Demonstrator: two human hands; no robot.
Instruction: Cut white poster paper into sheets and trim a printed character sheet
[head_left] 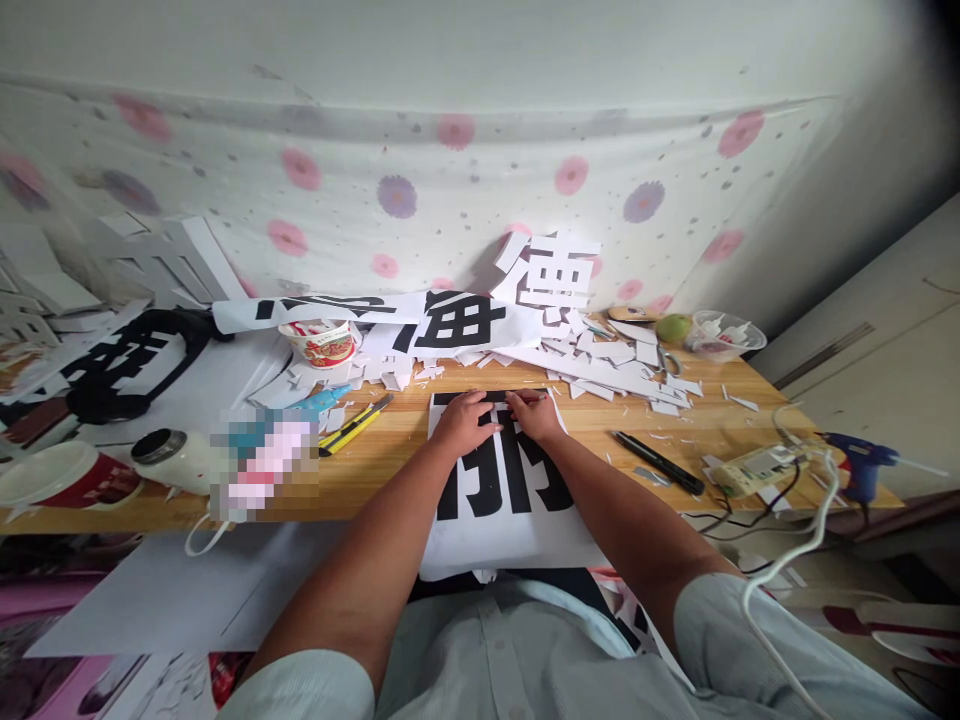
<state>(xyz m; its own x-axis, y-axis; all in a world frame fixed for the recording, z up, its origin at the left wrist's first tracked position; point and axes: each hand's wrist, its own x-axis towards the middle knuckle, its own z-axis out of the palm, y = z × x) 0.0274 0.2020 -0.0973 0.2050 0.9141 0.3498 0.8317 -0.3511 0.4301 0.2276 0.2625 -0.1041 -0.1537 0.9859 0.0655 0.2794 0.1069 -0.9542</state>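
Note:
A white paper sheet (510,545) with a large black printed character lies before me, its near end hanging past the table edge. On the upper left of the print my left hand (466,422) rests with its fingers spread, pressing on the sheet. My right hand (534,412) is at the upper right of the print, its fingers closed in a pinch. A tiny dark tip shows at those fingers, too small to name. To the left lies a yellow utility knife (355,425); to the right, a black utility knife (658,463).
White foam board scraps (600,365) litter the wooden table (405,470) at the back. A cut white character (551,275) leans at the wall. A blue glue gun (859,465), power strip (757,470) and white cable are on the right. Cups and a white jar (176,462) stand left.

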